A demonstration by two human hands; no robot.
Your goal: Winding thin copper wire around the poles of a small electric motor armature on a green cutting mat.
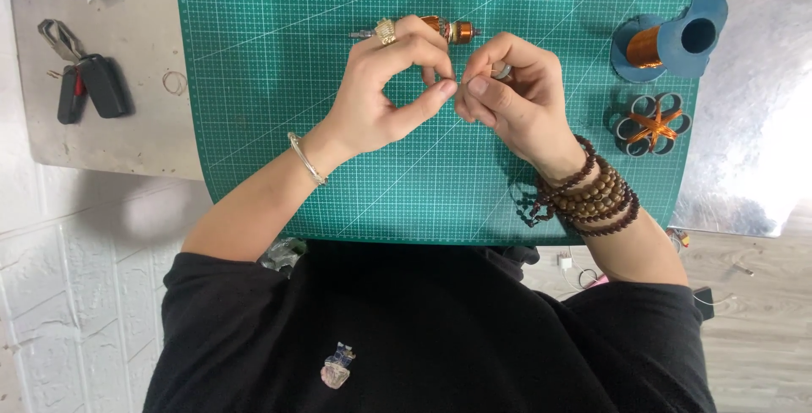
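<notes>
- Two bare hands are meeting over the green gridded cutting mat [279, 125], fingertips touching at the middle.
- Left hand [385, 96] is pinching thumb to forefinger, other fingers curling in a loop; whatever it is gripping is too thin to tell.
- Right hand [516, 96] is pinching likewise, fingers closing round a small silvery ring-like part [502, 71].
- Small copper-wound motor armature with metal shaft [444, 30] is lying on the mat just beyond the knuckles.
- Blue spool of copper wire [668, 41] is sitting far right.
- Black car keys [89, 83] are lying far left.
</notes>
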